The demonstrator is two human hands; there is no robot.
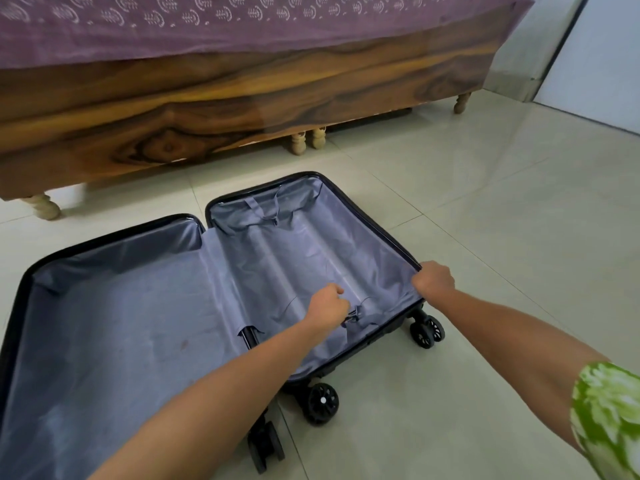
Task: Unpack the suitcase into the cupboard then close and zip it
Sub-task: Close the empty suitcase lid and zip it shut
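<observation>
Pale floor tiles (467, 237) spread in front of a wooden bed (207, 109) draped with a purple patterned sheet (242, 26); on them a black wheeled suitcase (114, 306) lies fully opened, both grey-lined halves empty; the right hand (434, 280) curls over the far half's right rim, gripping it; the left hand (327, 308) is fisted inside that half, pinching a strap buckle (353, 315) near the bottom edge; a green-and-white sleeve (609, 417) covers the right upper arm.
</observation>
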